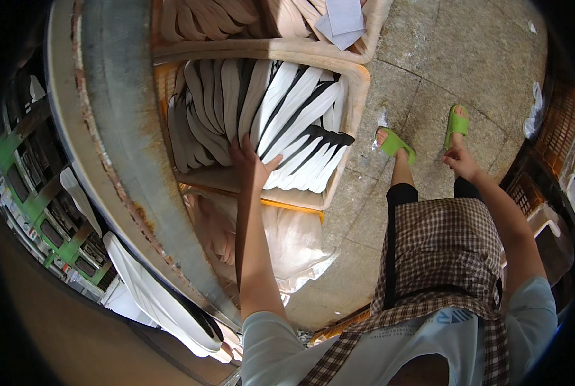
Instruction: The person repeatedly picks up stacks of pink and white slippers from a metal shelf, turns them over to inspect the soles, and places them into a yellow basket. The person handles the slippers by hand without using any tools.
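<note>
Beside the rusty ledge (117, 96), over tiled floor (442, 64), insoles (294, 96) fill a crate (361, 83).

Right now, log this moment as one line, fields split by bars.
left hand: fingers spread, at sole-shaped pieces | pieces: packed in yellow-rimmed crate | right hand: loosely curled, nothing visible in it, over floor

two arms, two bare hands, set well apart.
left arm (256, 244): reaching forward, nearly straight; left hand (251, 168) back uppermost, fingers extended away from the body, thumb spread out to the right. right arm (512, 222): bent at the elbow, forearm slanting forward and inward; right hand (464, 164) with fingers curled, exact fingertip position unclear.
</note>
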`<state>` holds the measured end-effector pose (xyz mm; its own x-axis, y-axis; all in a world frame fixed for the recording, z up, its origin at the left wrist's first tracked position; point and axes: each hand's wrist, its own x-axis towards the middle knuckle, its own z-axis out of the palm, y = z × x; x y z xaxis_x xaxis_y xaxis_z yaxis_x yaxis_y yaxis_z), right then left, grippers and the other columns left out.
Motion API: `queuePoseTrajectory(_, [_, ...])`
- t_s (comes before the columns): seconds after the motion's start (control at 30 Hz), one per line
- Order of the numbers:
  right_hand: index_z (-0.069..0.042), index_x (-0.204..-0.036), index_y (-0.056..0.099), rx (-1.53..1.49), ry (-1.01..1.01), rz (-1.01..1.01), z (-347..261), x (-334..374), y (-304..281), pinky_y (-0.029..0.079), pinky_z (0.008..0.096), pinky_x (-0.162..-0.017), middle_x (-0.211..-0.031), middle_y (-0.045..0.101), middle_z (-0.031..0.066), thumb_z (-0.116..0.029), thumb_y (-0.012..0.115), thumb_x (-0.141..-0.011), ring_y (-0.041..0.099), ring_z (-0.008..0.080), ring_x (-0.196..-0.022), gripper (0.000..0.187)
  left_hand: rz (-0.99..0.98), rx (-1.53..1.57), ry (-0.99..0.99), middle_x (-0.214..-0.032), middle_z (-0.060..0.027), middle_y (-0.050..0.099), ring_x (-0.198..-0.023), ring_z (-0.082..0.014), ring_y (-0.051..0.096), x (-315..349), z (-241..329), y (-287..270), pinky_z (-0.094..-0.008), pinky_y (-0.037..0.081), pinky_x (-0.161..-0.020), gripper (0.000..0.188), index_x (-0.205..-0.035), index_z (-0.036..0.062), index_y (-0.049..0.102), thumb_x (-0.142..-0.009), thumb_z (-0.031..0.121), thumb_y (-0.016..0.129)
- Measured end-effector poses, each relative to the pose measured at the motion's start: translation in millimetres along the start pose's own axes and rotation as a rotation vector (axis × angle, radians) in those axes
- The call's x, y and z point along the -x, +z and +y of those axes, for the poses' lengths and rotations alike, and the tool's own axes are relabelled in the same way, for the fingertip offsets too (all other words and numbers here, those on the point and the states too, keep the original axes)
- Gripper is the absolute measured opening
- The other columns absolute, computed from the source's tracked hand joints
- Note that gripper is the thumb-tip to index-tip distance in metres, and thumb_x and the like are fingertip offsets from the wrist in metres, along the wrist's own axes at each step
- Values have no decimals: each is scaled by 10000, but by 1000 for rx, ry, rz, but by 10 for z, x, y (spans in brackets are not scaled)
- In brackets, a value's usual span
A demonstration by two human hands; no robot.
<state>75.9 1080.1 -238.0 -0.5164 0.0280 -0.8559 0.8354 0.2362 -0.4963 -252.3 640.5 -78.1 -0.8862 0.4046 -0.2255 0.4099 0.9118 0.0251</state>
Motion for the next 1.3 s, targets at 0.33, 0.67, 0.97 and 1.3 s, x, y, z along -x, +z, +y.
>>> queuePoseTrajectory(0.33, [-18, -967, 642, 204, -82, -32, -512, 270, -16, 464, 351, -828, -905, 623, 143, -325, 645, -793, 597, 227, -901, 353, -125, 120, -213, -1452, -283, 189, -1358, -408, 185, 9, 158, -23, -465, 233, -1095, 923, -1404, -15, 243, -730, 379, 736])
queuePoseTrajectory(0.67, [25, -1016, 575, 100, -77, 68, -379, 490, -661, 472, 385, -803, -954, 619, 178, -213, 595, -843, 597, 283, -885, 295, -850, 760, 227, -1326, -135, 469, -1236, -272, 435, 1208, 2363, -2399, -367, 338, -1043, 727, -1395, 60, 315, -803, 252, 691])
queuePoseTrajectory(0.97, [69, -1003, 561, 184, -63, 332, 13, 842, -1028, 490, 369, -608, -831, 613, 168, -143, 581, -845, 599, 238, -652, 265, 911, 396, -751, -1267, -205, 398, -1037, -280, 519, 895, -705, -3766, -330, 471, -789, 633, -1302, 11, 341, -833, 300, 653])
queuePoseTrajectory(1.3, [27, -1083, 582, 167, 72, 238, -579, 1580, -422, 465, 413, -858, -1066, 617, 215, -202, 578, -821, 590, 349, -982, 348, 529, 2070, -772, -794, -112, 590, -653, -230, 618, 209, -2703, -3079, -316, 550, -560, 254, -929, 45, 561, -899, 298, 560])
